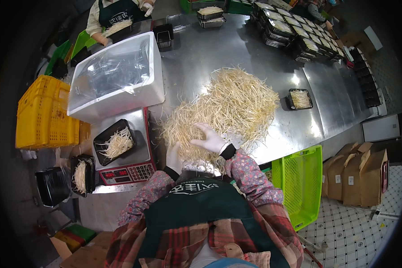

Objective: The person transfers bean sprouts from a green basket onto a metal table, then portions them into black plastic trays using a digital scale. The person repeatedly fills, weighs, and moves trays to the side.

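Observation:
A large heap of bean sprouts [239, 100] lies on the steel table in front of me. Its near part reaches down between my two gloved hands. My right hand [210, 139] rests on the sprouts from the right, thumb and fingers spread. At the heap's left edge, my left hand [174, 159] stands edge-on against the sprouts, its fingers partly hidden. To the left is a digital scale [127, 173] with a lit red display. On its plate sits a black plastic tray [104, 155], tilted in view and partly filled with sprouts [119, 144].
Behind the scale stands a white foam box [120, 104] with clear film; yellow crates [47, 114] stand farther left. A filled tray [300, 99] sits at right, with stacked packed trays [298, 31] beyond. A green crate [298, 184] is by the table edge. A co-worker [120, 15] handles sprouts opposite.

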A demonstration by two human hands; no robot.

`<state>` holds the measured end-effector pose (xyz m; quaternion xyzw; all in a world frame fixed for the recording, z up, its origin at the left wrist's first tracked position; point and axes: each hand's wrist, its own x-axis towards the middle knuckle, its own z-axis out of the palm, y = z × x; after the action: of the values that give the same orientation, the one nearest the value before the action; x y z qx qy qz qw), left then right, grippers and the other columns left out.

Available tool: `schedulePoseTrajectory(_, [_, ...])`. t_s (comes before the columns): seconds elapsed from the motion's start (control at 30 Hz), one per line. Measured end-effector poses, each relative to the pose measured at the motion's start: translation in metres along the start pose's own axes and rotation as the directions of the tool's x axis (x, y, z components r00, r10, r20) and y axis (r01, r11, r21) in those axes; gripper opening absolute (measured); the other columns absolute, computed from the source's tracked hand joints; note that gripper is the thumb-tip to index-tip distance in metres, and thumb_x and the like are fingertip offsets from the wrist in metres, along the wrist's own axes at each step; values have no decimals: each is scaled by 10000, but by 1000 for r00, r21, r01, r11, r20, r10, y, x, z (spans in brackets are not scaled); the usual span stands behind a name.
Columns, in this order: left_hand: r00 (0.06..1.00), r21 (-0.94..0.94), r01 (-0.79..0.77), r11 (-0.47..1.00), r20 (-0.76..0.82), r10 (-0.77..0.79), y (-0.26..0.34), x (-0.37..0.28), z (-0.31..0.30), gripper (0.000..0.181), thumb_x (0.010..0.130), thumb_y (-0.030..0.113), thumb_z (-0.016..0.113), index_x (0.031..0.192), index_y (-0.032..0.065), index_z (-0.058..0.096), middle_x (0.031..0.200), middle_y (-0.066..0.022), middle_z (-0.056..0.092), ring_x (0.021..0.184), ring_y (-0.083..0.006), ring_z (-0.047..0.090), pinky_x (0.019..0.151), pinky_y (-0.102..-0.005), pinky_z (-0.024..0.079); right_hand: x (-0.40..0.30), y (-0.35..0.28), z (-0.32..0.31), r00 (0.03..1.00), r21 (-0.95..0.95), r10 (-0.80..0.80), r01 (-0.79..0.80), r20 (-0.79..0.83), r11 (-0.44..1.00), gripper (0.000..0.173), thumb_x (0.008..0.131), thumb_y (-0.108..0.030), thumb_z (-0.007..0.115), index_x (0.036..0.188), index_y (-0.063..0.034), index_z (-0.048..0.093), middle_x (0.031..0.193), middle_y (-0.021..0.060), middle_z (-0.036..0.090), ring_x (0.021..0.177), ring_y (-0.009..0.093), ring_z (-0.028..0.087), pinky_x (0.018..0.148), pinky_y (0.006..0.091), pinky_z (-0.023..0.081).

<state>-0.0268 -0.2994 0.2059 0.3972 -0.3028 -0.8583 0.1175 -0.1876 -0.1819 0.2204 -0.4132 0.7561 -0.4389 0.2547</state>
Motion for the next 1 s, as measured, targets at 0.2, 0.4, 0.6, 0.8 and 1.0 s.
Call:
schedulePoseTrajectory(0.2, [998,69,63,996,-30,-61,-14,10,-38,412,925,143,566,1312,100,430,1253,-101,524,1123,-257,550,869,-473,523,60,47,-97,796,-591,71,-502,-601,631,750,738,-408,767,1355,-87,486,1403,137,479,1245,314,466,1019,443,393])
schedulePoseTrajectory(0.4, [993,200,70,977,-112,-49,-18,18,-46,460,908,235,585,1316,101,421,1220,-96,537,1042,-233,574,747,-397,510,101,83,-100,897,-758,112,-423,-427,497,707,746,-351,761,1355,-112,495,1358,122,506,1239,327,471,991,455,415])
schedulePoseTrajectory(0.6, [990,169,109,980,-103,-92,-18,19,-63,300,934,211,550,1214,133,472,1178,-53,533,1074,-250,567,815,-486,493,94,108,-174,801,-231,182,-369,-571,900,534,774,-175,737,1232,50,583,1139,219,662,1039,306,649,914,356,497])
schedulePoseTrajectory(0.8, [986,184,104,977,-149,-77,-12,16,-66,261,924,210,558,1164,139,485,1068,-21,515,888,-178,520,760,-423,487,46,0,-232,880,335,149,13,-452,942,354,826,-26,685,1164,48,613,981,72,688,827,108,634,750,237,511])
schedulePoseTrajectory(1.0, [984,243,111,964,-166,-72,-3,15,-53,318,912,229,576,1202,131,491,1117,-28,529,935,-171,506,782,-398,472,3,21,-115,973,147,231,-232,21,962,749,805,-260,782,1416,-11,428,1312,174,570,1003,226,646,894,346,519])
